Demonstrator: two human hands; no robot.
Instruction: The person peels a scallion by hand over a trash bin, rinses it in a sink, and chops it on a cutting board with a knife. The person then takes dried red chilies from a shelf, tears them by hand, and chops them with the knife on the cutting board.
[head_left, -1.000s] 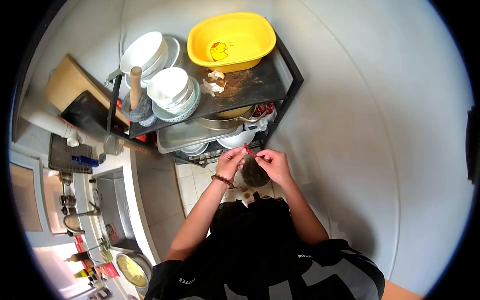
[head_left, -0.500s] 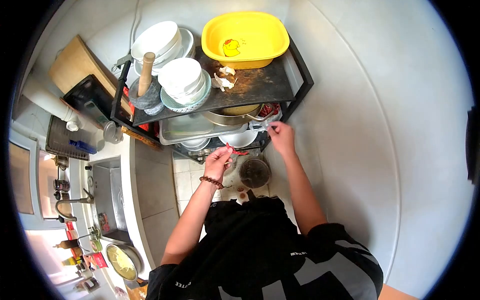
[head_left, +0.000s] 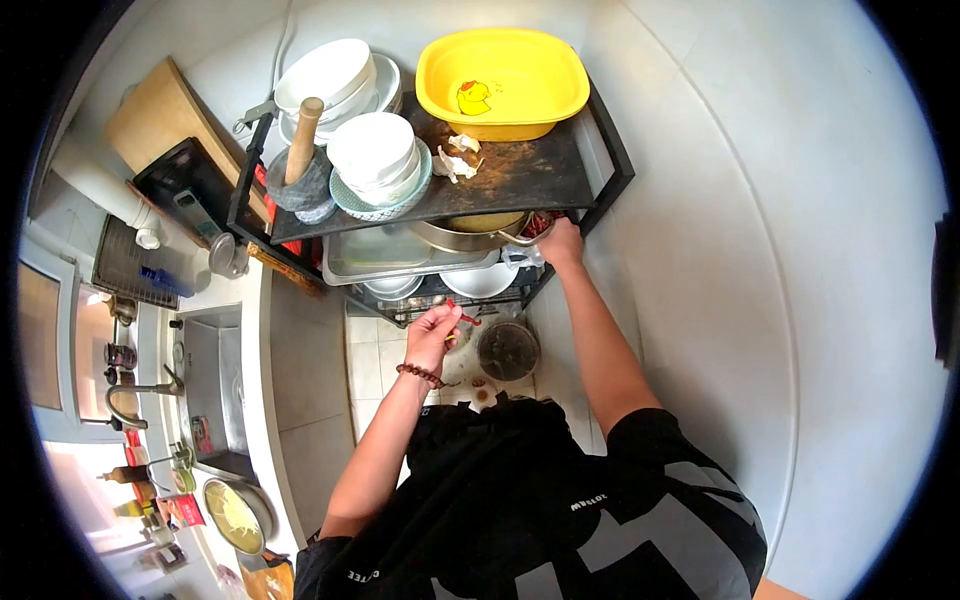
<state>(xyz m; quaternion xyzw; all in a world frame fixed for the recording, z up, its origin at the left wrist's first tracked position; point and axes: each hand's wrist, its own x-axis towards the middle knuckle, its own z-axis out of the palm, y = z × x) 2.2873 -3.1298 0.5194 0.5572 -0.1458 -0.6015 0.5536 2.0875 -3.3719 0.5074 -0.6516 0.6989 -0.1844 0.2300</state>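
Between the thumb and fingers of my left hand are red chilies, held low in front of the shelf rack. My right hand reaches in at the right end of the second shelf. It is at a clear plastic bag with dark red dried chilies showing above it. Its fingertips are hidden among the bag and chilies, so their grip does not show. Just left of that hand is a metal pot with a handle, under the top shelf.
The black rack's top shelf carries a yellow basin, garlic, white bowls and a stone mortar with a wooden pestle. A dark bin stands on the floor below. A sink lies left; a wall rises right.
My right hand has moved up and inward, from in front of the bag to the chilies at the shelf. My left hand, still holding chilies, has dropped slightly.
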